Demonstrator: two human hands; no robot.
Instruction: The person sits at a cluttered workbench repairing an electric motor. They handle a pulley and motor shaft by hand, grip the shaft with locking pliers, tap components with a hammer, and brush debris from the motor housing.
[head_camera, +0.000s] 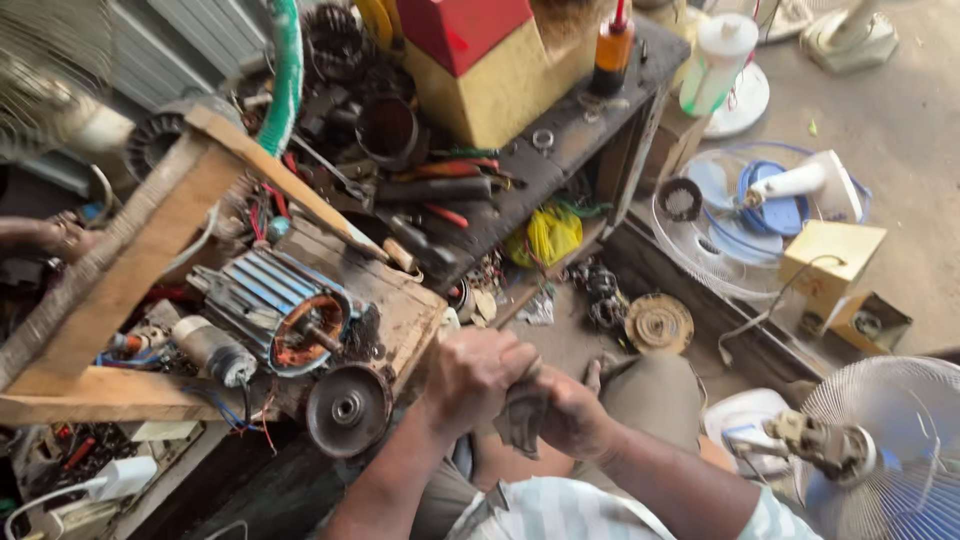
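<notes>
My left hand (478, 372) and my right hand (573, 412) meet low in the middle, both closed around a dirty grey rag (522, 420) bunched between them. Just left of my left hand a dark round end cover (347, 408) leans at the edge of a wooden board (400, 300). On that board lies an electric motor (280, 310) with blue ribbed housing, copper windings and a bare shaft. A small grey capacitor (215, 350) with wires rests beside it.
A dark workbench (560, 150) behind carries pliers, screwdrivers and a red-and-yellow box (490, 60). An orange bottle (613, 45) and a white bottle (716, 60) stand at its far end. Fans (760, 210) (890, 450) lie on the floor to the right.
</notes>
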